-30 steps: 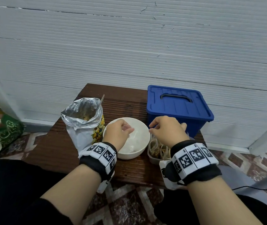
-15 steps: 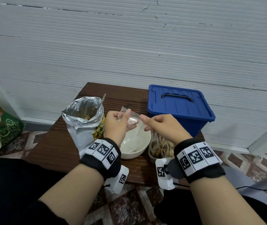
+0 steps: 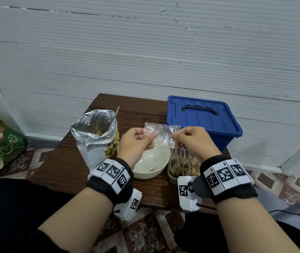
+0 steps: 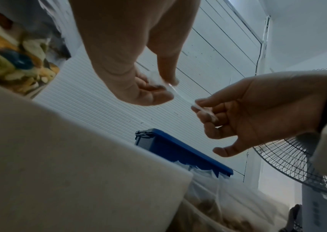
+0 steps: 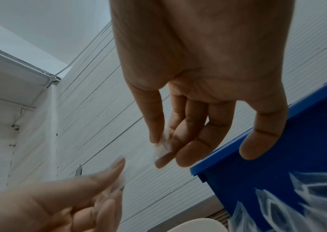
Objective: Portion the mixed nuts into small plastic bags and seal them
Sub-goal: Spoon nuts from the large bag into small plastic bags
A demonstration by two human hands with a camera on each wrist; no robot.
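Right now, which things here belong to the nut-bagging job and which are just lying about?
Job:
- empty plastic bag, pinched by left hand and right hand
- foil nut bag
- white bowl
- tub of filled bags

Lying about:
- closed blue box
- green bag
- fan

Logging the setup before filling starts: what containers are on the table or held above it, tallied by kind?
Foil nut bag: 1
White bowl: 1
Blue lidded box: 1
Clear tub of filled bags: 1
Empty clear plastic bag, pinched by both hands: 1
Total: 5
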